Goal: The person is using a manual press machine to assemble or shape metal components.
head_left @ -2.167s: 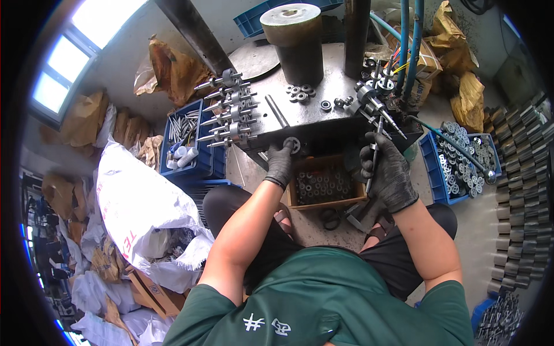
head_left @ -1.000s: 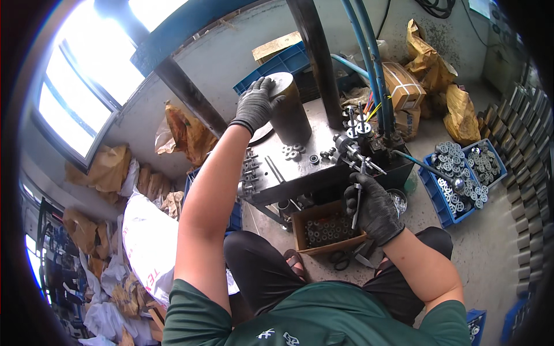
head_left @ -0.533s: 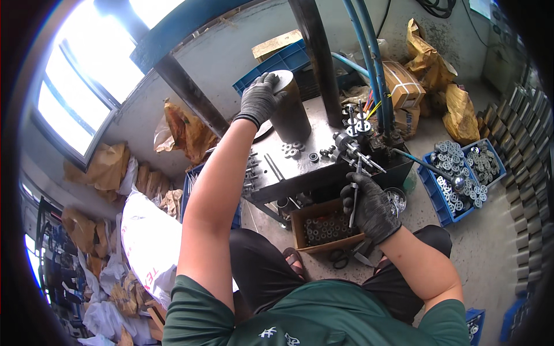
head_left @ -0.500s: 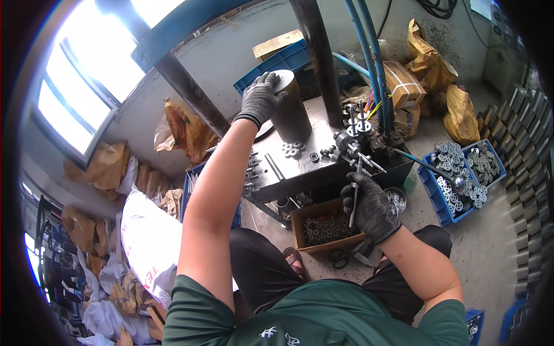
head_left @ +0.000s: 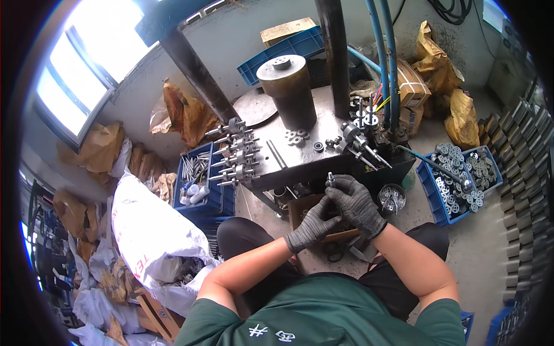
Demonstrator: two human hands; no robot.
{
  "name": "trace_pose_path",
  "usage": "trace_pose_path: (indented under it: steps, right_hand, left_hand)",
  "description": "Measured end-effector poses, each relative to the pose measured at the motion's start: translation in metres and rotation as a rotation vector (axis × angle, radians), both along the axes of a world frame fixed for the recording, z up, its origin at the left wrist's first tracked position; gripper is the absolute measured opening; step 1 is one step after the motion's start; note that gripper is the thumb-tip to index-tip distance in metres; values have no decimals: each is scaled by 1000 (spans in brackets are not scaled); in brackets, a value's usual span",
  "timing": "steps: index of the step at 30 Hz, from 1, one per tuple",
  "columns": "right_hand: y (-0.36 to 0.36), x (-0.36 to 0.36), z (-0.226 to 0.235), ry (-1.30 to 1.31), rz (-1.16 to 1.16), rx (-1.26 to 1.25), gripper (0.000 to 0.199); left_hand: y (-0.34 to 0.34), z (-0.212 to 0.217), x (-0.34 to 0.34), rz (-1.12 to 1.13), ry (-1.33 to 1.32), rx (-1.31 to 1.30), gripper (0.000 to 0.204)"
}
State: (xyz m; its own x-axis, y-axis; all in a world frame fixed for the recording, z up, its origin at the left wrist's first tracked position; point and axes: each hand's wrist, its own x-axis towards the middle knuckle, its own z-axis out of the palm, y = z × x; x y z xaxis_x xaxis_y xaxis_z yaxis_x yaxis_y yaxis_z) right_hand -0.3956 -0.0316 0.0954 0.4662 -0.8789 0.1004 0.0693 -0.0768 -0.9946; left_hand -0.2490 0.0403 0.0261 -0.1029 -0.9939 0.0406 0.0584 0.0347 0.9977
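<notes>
Holding small metal bolt [head_left: 331,179] upright, pinched in gloved right hand [head_left: 356,203] | gloved left hand [head_left: 312,224] fingertips meeting it from below | above cardboard box [head_left: 300,206], before press table [head_left: 300,158]

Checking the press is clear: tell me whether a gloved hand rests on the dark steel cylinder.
No, both hands are together below the dark steel cylinder.

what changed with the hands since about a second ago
The left hand let go of the top of the tall steel cylinder and came down to meet the right hand over the brown box in the lap. Both now close on a small metal shaft, which the right hand held before. The washers on the press table and the blue bins stayed put.
</notes>
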Motion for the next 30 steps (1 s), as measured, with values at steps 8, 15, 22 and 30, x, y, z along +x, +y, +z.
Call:
trace_pose_path:
  steps: [8,15,22,30]
  right_hand:
    - [-12,10,-8,258,109,-187,29]
    - [-23,-32,32,-208,8,-206,49]
    - [-23,-113,126,223,-166,-922,23]
    - [-37,-187,198,1379,43,-932,17]
  left_hand:
    - [3,-29,31,140,450,335,28]
    - [-22,-23,59,263,593,442,26]
    - [-31,0,68,315,642,471,30]
    - [-58,-6,96,391,708,372,23]
